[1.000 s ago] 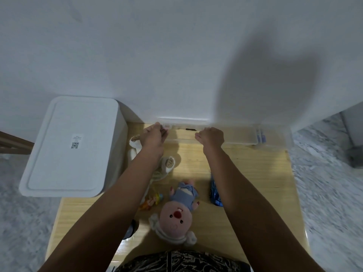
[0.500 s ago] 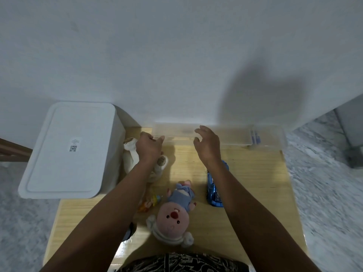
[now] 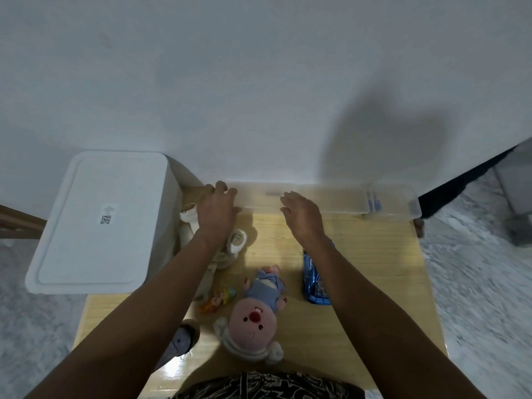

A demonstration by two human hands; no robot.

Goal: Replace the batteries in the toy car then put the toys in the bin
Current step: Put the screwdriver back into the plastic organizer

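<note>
A long clear plastic box [image 3: 331, 198] lies along the wall at the far edge of the wooden table [image 3: 359, 283]. My left hand [image 3: 216, 214] hovers with spread fingers at its left end. My right hand [image 3: 300, 214] is open just in front of its middle, holding nothing. The blue toy car [image 3: 312, 280] lies under my right forearm, partly hidden. A pink plush doll [image 3: 253, 321] lies near the front edge. A white plush toy [image 3: 233, 246] sits under my left wrist. A small orange figure [image 3: 220, 296] lies beside the doll.
A white lidded bin [image 3: 98, 223] stands at the table's left, lid shut. A grey-handled tool [image 3: 180, 344] lies near the front left edge under my left forearm. Blue items [image 3: 374, 201] sit in the box's right part. The wall rises right behind the box.
Both hands let go of the clear box's near edge and opened, pulling back slightly toward me. The view shifted a little; the box stays against the wall.
</note>
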